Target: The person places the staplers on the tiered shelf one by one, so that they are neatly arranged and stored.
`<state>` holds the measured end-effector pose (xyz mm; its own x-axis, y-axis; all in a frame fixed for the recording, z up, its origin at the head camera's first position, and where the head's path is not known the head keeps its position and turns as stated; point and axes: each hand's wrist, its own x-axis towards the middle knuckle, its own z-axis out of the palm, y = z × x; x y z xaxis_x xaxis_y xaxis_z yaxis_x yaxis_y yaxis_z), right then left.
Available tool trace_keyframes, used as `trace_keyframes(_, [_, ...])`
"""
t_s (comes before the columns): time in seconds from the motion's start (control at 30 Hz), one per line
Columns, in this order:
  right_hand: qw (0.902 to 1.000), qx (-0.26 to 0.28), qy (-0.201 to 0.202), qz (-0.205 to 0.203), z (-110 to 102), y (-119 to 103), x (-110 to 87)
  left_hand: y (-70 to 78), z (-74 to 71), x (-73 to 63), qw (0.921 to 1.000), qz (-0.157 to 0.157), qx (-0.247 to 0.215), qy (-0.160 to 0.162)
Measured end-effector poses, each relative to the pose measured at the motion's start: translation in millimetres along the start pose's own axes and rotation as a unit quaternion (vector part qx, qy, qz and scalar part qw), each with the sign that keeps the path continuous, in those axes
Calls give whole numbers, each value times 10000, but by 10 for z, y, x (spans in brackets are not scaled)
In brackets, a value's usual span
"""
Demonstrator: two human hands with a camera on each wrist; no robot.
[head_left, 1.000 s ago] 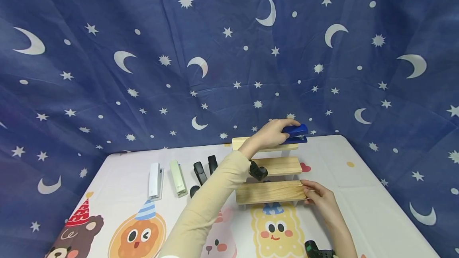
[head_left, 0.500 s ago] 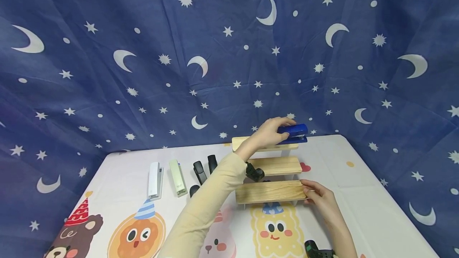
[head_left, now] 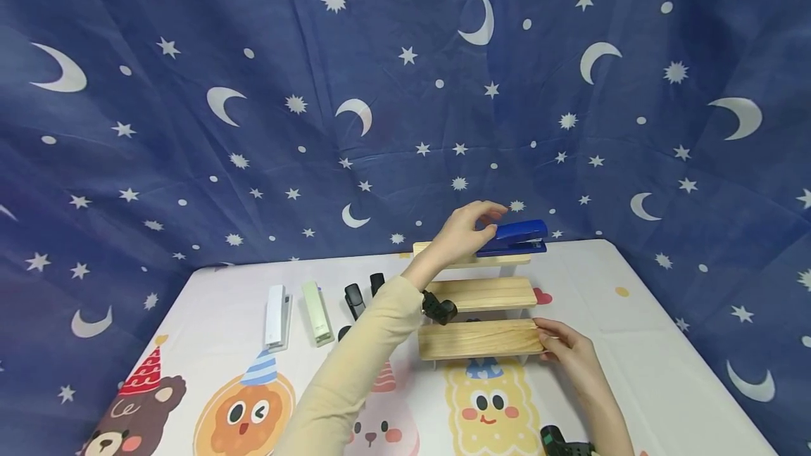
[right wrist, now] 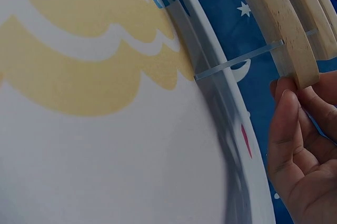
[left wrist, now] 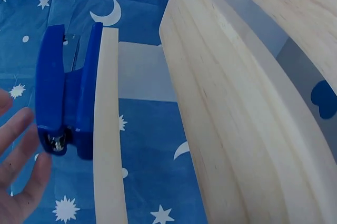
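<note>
A blue stapler (head_left: pixel 516 236) lies along the top board (head_left: pixel 446 261) of a three-step wooden rack, toward its right end. Just left of the stapler hovers my left hand (head_left: pixel 465 232), holding nothing. The left wrist view shows its fingers (left wrist: pixel 18 129) spread beside the stapler's (left wrist: pixel 50 82) back end. My right hand (head_left: pixel 566 343) pinches the right end of the lowest board (head_left: pixel 478 340) between thumb and fingers. In the right wrist view, thumb and fingertips meet at the end of that board (right wrist: pixel 303 61). The middle board (head_left: pixel 484 294) is partly covered by the left wrist's camera.
A white stapler (head_left: pixel 275 319), a pale green stapler (head_left: pixel 317 314) and several black ones (head_left: pixel 355 299) are on the left of the table (head_left: pixel 640 343). My left sleeve (head_left: pixel 348 364) hides part of the black group. A blue star-and-moon curtain (head_left: pixel 405 90) hangs behind the table.
My left hand has let go of the blue stapler and drawn back to the left. The stapler stays on the top board. My right hand keeps its hold on the lowest board.
</note>
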<state>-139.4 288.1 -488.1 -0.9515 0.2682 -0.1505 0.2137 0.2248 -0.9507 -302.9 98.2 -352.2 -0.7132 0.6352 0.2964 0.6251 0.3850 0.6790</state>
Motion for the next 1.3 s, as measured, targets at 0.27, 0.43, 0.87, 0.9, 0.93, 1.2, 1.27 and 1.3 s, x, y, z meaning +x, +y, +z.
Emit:
trace_keyframes(0.27, [10000, 1, -35, -20, 4, -7, -2, -59, -114, -171, 9997, 21, 41, 243])
trace_keyframes(0.43, [10000, -35, -86, 10, 13, 3, 4, -88, -191, -331, 9992, -50, -16, 390])
trace_keyframes(0.87, [9998, 111, -161, -78, -1, 17, 17, -205, -351, -824, 9975, -261, 117, 649])
trace_keyframes(0.9, [9998, 114, -168, -76, -1, 14, 14, -215, -356, -863, 9974, -268, 116, 660])
trace_keyframes(0.93, [9998, 107, -168, -82, -1, 12, 11, -226, -360, -900, 9973, -271, 119, 669])
trace_keyframes(1.2, [9998, -100, -170, -16, -21, 11, 13, -325, -375, -1156, 9963, -257, 213, 792])
trace_keyframes(1.27, [9998, -102, -194, -9, -24, 14, 19, -342, -381, -1222, 9961, -264, 255, 808])
trace_keyframes(1.3, [9997, -111, -209, 8, -24, 16, 23, -350, -384, -1255, 9960, -276, 262, 804])
